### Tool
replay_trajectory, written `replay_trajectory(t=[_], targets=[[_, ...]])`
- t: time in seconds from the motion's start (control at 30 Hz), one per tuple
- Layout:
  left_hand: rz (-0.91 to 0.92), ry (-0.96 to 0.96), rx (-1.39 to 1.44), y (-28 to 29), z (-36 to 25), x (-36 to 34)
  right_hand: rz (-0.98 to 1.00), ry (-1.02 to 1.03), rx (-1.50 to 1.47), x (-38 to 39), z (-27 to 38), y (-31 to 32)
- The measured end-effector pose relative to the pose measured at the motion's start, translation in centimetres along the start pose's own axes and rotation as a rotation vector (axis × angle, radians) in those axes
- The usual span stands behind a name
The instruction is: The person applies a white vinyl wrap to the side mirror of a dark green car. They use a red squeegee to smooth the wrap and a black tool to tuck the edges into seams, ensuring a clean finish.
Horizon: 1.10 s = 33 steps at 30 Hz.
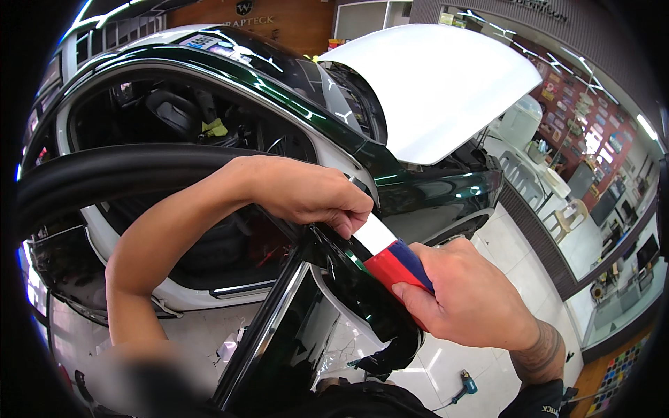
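Note:
My right hand (474, 292) grips a flat red and blue squeegee (397, 268) along the edge of a dark green glossy car door (334, 279). A white patch (375, 233) shows between the squeegee and my left hand; I cannot tell whether it is bare paint or part of a strip. My left hand (317, 198) reaches over the door's top with its arm bent. Its fingers are curled and pressed together at the door's upper corner, and what they pinch is hidden.
Beyond the door stands the dark green car (265, 97) with its white hood (432, 83) raised. A black rubber-edged frame (125, 171) crosses the left. On the tiled floor lies a teal heat gun (465, 386). Chairs (570, 219) and a white table (523, 157) are at the right.

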<state>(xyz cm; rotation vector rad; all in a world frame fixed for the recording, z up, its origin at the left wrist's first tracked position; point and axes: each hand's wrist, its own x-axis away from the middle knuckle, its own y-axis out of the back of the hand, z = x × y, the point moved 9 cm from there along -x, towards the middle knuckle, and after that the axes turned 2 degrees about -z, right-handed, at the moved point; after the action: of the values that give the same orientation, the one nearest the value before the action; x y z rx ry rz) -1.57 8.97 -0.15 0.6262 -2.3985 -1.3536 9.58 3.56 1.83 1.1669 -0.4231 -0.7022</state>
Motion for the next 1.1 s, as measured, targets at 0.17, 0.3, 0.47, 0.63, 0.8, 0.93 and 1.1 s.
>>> replay_trajectory(t=[0.17,0.3,0.47,0.63,0.8,0.93,1.1], targets=[[-0.009,-0.081,0.014,0.2,-0.3,-0.3,0.038,-0.042,0.063,-1.0,0.2,0.0],[0.037,-0.076,-0.007,0.3,0.0,-0.5,0.065,-0.029,0.090,-1.8,0.8,0.2],[0.024,-0.172,0.019,0.7,-0.3,-0.4,0.068,0.056,0.087,-2.5,1.8,0.3],[0.043,-0.036,0.168,1.4,0.4,-0.3,0.111,0.006,0.106,-3.8,1.9,0.3],[-0.048,-0.073,0.180,2.4,0.4,0.0,0.069,0.083,0.119,-4.6,2.7,0.4],[-0.097,-0.070,0.180,2.8,0.7,0.2,0.092,0.101,0.125,-5.7,3.0,0.1],[-0.119,-0.027,0.132,3.4,0.9,0.2,0.121,0.136,0.144,-7.0,3.7,0.3]])
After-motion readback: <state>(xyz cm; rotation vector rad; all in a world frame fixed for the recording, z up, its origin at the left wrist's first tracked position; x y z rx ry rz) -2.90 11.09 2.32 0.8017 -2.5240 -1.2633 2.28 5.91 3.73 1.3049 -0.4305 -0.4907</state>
